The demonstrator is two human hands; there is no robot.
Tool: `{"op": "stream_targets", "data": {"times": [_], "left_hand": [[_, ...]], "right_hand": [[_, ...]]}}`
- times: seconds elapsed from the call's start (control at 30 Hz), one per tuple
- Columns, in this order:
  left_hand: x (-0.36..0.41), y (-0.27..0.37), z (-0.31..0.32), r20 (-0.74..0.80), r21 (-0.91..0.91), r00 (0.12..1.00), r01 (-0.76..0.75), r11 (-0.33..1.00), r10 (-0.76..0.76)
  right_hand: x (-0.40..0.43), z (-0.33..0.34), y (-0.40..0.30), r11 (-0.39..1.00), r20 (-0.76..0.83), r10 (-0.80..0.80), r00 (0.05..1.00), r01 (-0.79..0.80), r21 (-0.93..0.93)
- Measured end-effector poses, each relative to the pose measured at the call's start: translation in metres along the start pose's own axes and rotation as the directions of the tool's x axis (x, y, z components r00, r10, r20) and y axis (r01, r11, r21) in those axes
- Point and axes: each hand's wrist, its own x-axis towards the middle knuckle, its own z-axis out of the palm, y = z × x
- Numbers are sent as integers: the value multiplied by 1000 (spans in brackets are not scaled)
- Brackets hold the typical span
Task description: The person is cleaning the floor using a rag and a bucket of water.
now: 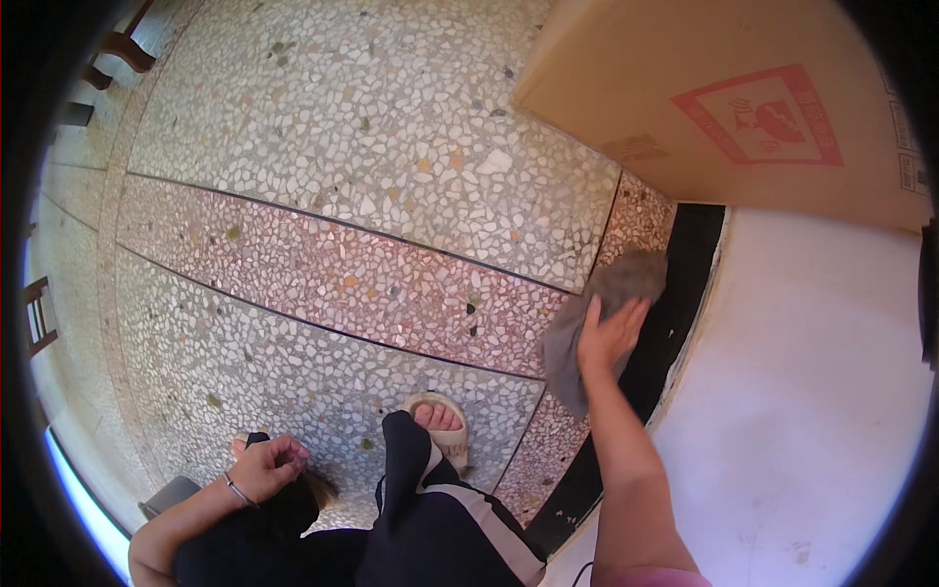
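Note:
My right hand (612, 334) lies over a grey cloth (631, 275) and presses it down where the terrazzo floor meets the black skirting (678, 279). Part of the cloth spreads out to the left and below the palm. Over my left knee is my left hand (273, 464), its fingers loosely curled and nothing visible in them; a bracelet (238, 490) circles that wrist.
A large cardboard box (609, 95) with a red printed mark stands against the white wall (799, 367), just beyond the cloth. My sandalled foot (440, 425) is on the terrazzo floor (352, 249). Dark wooden furniture legs (126, 50) show at far left.

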Motion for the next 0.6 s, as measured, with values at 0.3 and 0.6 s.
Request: {"op": "stream_targets", "data": {"times": [0.3,0.6], "left_hand": [[16,31,10,-71,205,994,-73,976,89],[16,9,-8,-127,82,991,-19,996,30]], "right_hand": [[-19,20,-229,766,-35,-557,830,529,365],[-60,-2,-126,577,18,-773,634,691,434]]}}
